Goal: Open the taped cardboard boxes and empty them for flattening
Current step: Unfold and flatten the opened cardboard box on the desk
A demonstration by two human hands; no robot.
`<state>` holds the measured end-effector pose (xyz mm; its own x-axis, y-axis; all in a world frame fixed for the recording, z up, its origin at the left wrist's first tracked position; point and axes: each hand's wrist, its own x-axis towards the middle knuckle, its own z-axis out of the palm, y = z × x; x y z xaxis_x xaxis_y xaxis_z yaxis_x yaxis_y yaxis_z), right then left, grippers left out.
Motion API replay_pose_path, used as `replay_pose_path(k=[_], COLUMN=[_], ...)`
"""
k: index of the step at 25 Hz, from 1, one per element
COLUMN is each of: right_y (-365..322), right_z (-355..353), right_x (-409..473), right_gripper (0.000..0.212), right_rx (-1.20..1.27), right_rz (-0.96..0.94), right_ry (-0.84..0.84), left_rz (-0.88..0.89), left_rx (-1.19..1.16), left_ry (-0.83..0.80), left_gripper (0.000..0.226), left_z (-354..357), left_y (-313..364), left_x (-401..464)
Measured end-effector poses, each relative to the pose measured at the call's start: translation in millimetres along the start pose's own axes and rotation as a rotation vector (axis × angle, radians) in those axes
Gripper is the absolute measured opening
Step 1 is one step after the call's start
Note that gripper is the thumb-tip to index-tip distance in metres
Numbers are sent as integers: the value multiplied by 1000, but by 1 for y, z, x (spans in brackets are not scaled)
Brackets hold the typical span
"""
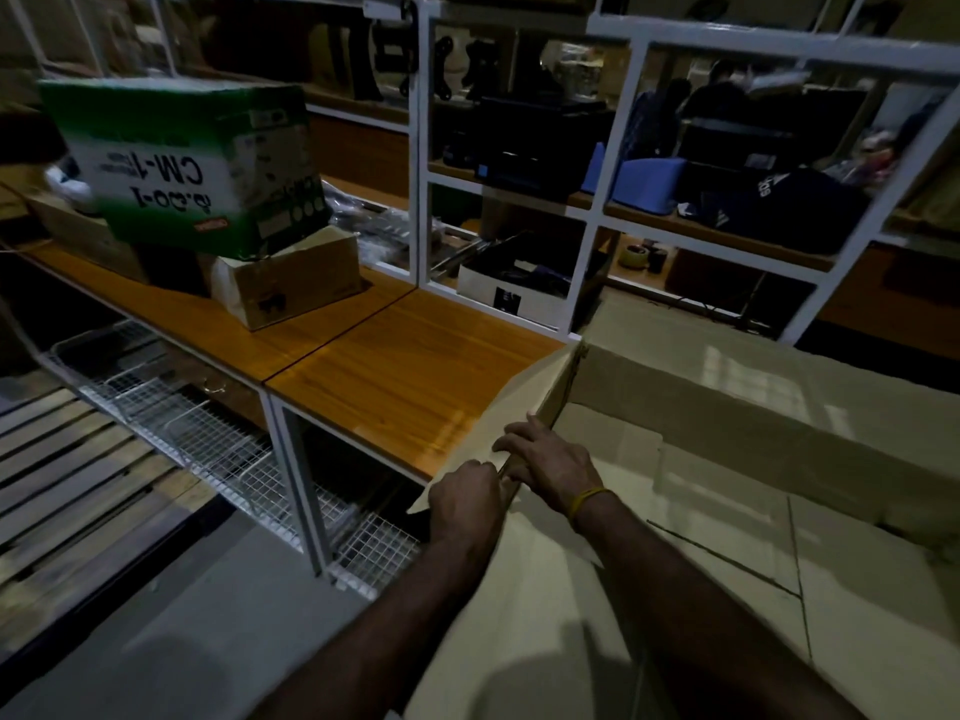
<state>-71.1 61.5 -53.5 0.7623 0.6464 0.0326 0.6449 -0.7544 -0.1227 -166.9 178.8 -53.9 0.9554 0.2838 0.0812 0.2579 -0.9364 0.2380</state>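
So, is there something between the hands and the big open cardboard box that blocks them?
Nothing visible does. Both hands are already on the big box at its left edge: the left hand grips the folded-out flap, and the right hand rests over the wall beside it.

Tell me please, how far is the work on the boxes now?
Done: the large plain cardboard box stands open and looks empty. In hand: the left hand and right hand grip its left flap edge. Left: flattening it, plus the green-and-white printed box and small brown box on the wooden shelf.
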Motion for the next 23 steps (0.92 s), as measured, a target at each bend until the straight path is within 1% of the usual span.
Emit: replay_pose_path(k=[4, 6, 8, 9, 11, 12, 13, 14, 15, 17, 18, 21, 23], right_y=[-5, -7, -12, -18, -34, -45, -54, -62, -67, -76, -81, -94, -103], right_z=[-2, -2, 1, 5, 16, 20, 22, 22, 22, 19, 17, 13, 14], right_x=[0, -5, -12, -15, -21, -23, -23, -22, -23, -26, -28, -41, -53], right_gripper=[37, 46, 57, 60, 59, 53, 44, 38, 39, 51, 54, 56, 55], right_rx=[-3, 27, 100, 170, 435, 589, 688, 712, 696, 591, 538, 431, 408], right_rz=[23, 63, 132, 192, 372, 461, 527, 571, 595, 630, 650, 707, 708], right_ry=[-21, -41, -21, 2, 79, 126, 153, 147, 128, 102, 110, 104, 90], left_rz=[10, 41, 95, 125, 171, 180, 184, 186, 196, 231, 261, 354, 420], left_rx=[-4, -26, -78, -111, -131, -110, -85, -83, -108, -200, -236, -213, -198], left_ry=[25, 77, 122, 137, 167, 173, 173, 159, 127, 51, 30, 13, -28], left_gripper=[34, 37, 38, 37, 36, 36, 38, 43, 49, 61, 62, 53, 52], left_z=[0, 3, 7, 9, 7, 6, 5, 5, 4, 3, 2, 4, 3], left_y=[-4, -10, -19, -24, -31, -34, -37, -40, -43, -49, -52, -63, -71], left_x=[-3, -7, -7, -5, 1, 5, 8, 12, 15, 21, 23, 27, 27])
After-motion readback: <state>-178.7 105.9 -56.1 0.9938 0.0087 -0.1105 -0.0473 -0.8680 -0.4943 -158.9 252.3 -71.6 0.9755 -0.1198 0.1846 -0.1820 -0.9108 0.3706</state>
